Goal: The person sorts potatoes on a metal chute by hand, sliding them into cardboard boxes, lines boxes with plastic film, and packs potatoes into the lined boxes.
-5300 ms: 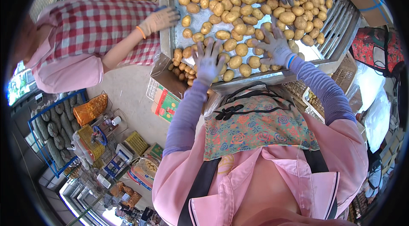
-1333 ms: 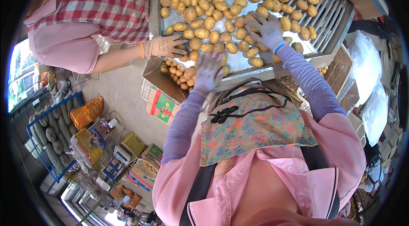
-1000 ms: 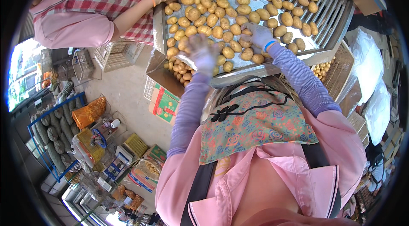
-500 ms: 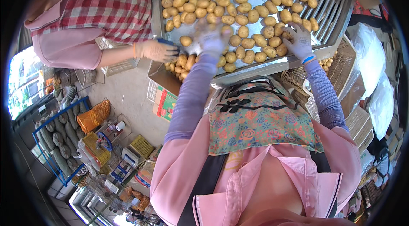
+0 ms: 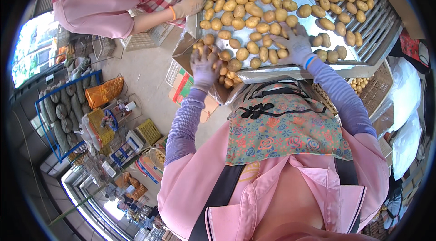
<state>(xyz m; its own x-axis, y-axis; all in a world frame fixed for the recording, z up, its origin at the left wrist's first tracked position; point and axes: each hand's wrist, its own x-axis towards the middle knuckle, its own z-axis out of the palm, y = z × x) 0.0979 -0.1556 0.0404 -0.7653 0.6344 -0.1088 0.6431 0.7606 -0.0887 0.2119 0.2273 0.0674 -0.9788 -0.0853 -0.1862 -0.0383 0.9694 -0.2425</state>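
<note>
Many potatoes point(image 5: 239, 11) lie spread over a metal sorting table point(image 5: 259, 76). My left hand point(image 5: 205, 67), in a pale glove, rests at a cardboard box point(image 5: 183, 51) of potatoes by the table's near left corner. Its fingers are apart, against the potatoes at the top of the box. My right hand point(image 5: 294, 46), gloved too, lies on the potatoes near the table's front edge with its fingers spread. Potatoes touch it on either side, and I see none gripped in it.
At the left, a co-worker's gloved hand point(image 5: 190, 7) is at the table's side. Slatted metal bars point(image 5: 378, 25) form the table's right end. Below it stands a plastic crate point(image 5: 379, 84) beside white plastic bags point(image 5: 404, 91). Flattened cardboard point(image 5: 181, 87) lies on the floor.
My left hand has moved from over the table down-left to the box. My right hand has shifted left, pushing among the potatoes. The co-worker's hand has moved from the box to the table's side.
</note>
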